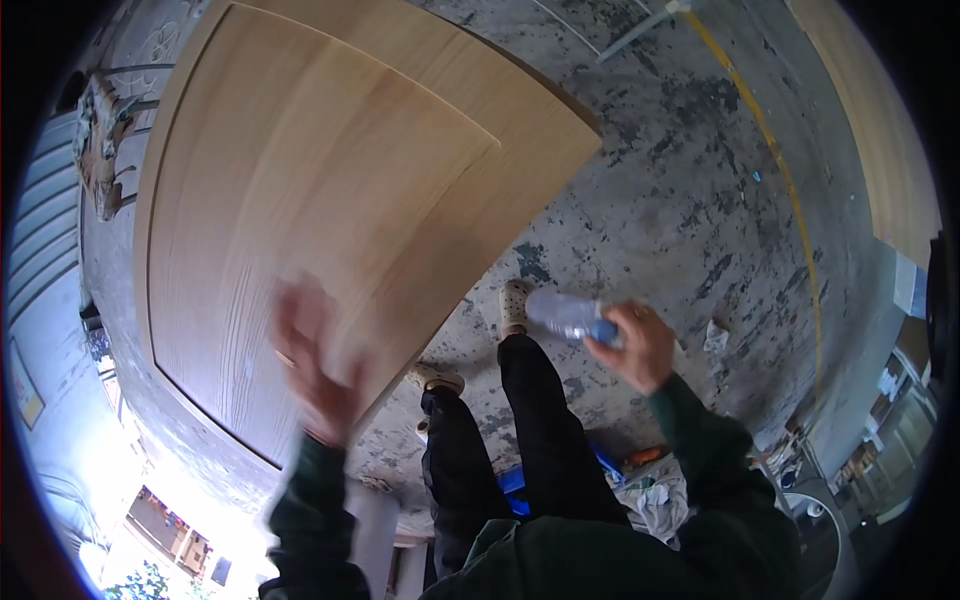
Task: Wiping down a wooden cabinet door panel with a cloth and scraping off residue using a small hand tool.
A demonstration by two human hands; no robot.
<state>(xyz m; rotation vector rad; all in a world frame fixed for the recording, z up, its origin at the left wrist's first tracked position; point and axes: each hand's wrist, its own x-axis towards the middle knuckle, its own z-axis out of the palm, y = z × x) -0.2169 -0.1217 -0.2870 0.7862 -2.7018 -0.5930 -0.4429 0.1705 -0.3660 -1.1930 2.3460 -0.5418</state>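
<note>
The right hand (640,345) was closed around a clear plastic bottle (565,315), gripping it at the end with the blue label, so that most of the body stuck out free of the fist. The bottle lay nearly level, its long axis running from the hand toward the person's left and slightly upward in the picture; which end carried the cap could not be told, since the fingers covered the near end and the far end was blurred. Held by one end like this, it looked carried rather than tipped for drinking. It hung in the air above the concrete floor (690,200), just over the person's forward shoe (514,305) and well clear of the floor itself.

The left hand (315,365) was smeared by motion, fingers spread and apparently empty, in front of the lower edge of a large pale wooden panel (320,190); whether it touched the wood I could not tell. The panel, with a raised inner field, filled the upper left of the view, its near corner pointing toward the bottle.

A yellow painted line (775,160) crossed the floor to the right, and blue items and rags (655,500) lay by the person's legs.
</note>
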